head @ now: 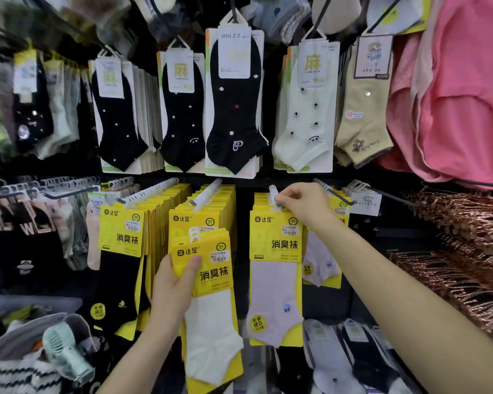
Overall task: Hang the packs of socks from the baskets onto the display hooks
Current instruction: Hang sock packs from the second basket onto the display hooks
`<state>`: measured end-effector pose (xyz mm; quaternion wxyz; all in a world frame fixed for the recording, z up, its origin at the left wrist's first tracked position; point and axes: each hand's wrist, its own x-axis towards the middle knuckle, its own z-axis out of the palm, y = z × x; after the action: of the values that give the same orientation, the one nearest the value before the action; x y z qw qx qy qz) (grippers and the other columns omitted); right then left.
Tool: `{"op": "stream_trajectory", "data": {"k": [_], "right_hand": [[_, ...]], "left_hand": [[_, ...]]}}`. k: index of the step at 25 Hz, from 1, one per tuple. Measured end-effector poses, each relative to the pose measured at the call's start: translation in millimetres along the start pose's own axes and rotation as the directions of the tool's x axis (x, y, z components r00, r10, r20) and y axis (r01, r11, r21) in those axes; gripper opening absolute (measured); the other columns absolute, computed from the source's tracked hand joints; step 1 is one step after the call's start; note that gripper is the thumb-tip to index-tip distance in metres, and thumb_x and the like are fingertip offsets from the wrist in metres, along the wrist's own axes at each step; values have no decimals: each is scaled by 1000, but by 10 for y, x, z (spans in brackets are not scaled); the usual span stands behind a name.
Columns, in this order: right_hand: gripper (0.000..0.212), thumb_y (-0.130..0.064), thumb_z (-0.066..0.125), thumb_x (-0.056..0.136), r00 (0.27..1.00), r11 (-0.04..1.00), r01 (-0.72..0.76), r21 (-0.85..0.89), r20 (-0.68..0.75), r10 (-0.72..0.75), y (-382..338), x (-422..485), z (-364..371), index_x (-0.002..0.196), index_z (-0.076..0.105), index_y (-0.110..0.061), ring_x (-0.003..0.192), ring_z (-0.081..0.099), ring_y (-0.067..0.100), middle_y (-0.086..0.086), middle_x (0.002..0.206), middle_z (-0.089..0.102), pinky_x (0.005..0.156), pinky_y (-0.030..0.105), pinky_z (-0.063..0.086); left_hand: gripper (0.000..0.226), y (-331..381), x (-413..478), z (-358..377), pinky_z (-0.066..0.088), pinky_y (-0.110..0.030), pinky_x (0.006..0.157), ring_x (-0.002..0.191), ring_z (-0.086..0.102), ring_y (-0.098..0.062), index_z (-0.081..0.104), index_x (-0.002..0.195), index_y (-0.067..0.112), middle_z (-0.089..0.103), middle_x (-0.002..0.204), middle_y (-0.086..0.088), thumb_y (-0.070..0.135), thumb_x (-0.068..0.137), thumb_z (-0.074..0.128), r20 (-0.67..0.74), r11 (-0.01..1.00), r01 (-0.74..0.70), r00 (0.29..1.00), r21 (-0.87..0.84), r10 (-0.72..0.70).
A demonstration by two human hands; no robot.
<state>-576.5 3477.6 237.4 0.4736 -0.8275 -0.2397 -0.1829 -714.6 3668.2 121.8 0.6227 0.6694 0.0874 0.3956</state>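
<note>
Listener: Left hand first, since it sits closest. What is it holding?

Describer: That left hand (172,288) has its grip clenched round a stack of packs (211,280), thumb across the front card and fingers hidden behind. Each pack has a bright yellow card with black printed characters and a small price label. A white ankle sock hangs below the card, and white plastic hanger loops show at the top of the stack. The wrist comes up from the bottom edge, and the stack is held upright in front of the rack.

Listener: And the other hand?

Describer: The right hand (302,206) reaches up and forward on a long, straight forearm. Its grip pinches the white hanger of the front pack (273,280), right at the tip of a display hook (273,191). This pack has the same yellow card and holds a pale lilac sock. More packs hang behind it on that hook.

Listener: What surrounds them?

Describer: Two full hooks of yellow packs (202,211) hang to the left. Black ankle socks (234,109) and cream ones fill the row above. Pink garments (453,109) hang at the upper right, above copper-coloured hangers (467,251). A mint hand fan (66,351) lies in a grey fabric container at the lower left.
</note>
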Motion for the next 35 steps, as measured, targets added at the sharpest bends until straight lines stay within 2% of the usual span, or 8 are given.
{"op": "stream_trajectory", "data": {"k": [6, 11, 17, 20, 24, 27, 30, 35], "right_hand": [[19, -31, 67, 83, 977, 992, 81, 93, -204, -61, -66, -238, -33, 68, 55, -32, 63, 52, -5, -16, 67, 57, 55, 10, 37], [33, -49, 75, 68, 997, 997, 31, 75, 73, -37, -13, -752, 146, 74, 50, -28, 57, 45, 2, -10, 64, 51, 54, 17, 39], [18, -28, 76, 76, 992, 965, -108, 238, 85, 90, 167, -765, -101, 72, 59, -21, 49, 57, -6, -12, 57, 65, 48, 12, 41], [15, -28, 74, 78, 996, 980, -55, 191, 75, 41, 212, -799, -125, 75, 60, -25, 53, 54, -7, -13, 72, 68, 58, 16, 43], [10, -30, 70, 82, 995, 988, 61, 138, 65, -70, 194, -752, -168, 85, 62, -36, 72, 55, 12, -5, 90, 63, 67, 24, 47], [6, -28, 69, 82, 980, 980, 195, -31, 49, -194, 145, -703, -195, 87, 70, -33, 70, 52, 1, -12, 85, 56, 67, 18, 42], [10, -29, 64, 86, 947, 922, 317, -222, 134, -293, 100, -670, -205, 86, 73, -25, 72, 51, 0, -17, 79, 52, 69, 25, 43], [9, -22, 49, 95, 963, 919, 256, -300, 156, -217, 36, -521, -240, 90, 56, -19, 78, 57, 16, -7, 83, 60, 69, 37, 49]], "left_hand": [[10, 130, -62, 121, 50, -12, 62, 87, 65, 1, 57, 96, 32, 67, 95, 14, 25, 89, 58, 63, 998, -36, 997, -43, 39], [10, 220, -197, 466, 51, -17, 67, 85, 65, 1, 59, 94, 29, 69, 97, 9, 27, 85, 63, 148, 997, -40, 988, -69, 50], [9, 242, -307, 694, 51, -14, 60, 76, 66, 3, 58, 95, 25, 67, 94, 6, 28, 93, 50, 196, 983, 31, 981, -182, 6], [7, 221, -320, 709, 51, -12, 61, 78, 65, 5, 58, 93, 28, 67, 93, 11, 23, 92, 53, 204, 991, -12, 978, -134, 39], [8, 189, -262, 713, 51, -14, 65, 83, 64, 3, 57, 93, 27, 67, 95, 9, 20, 92, 55, 191, 997, -53, 980, -63, 64], [11, 177, -245, 749, 49, -9, 60, 73, 62, 9, 57, 87, 27, 66, 86, 13, 17, 91, 57, 204, 996, -84, 975, -35, 89], [13, 168, -229, 778, 47, -7, 57, 68, 60, 12, 56, 84, 28, 65, 82, 15, 16, 90, 58, 198, 996, -86, 976, -22, 88], [9, 118, -167, 724, 46, -7, 61, 75, 60, 10, 57, 89, 30, 65, 87, 14, 24, 94, 52, 172, 998, -39, 984, -53, 48]]}}
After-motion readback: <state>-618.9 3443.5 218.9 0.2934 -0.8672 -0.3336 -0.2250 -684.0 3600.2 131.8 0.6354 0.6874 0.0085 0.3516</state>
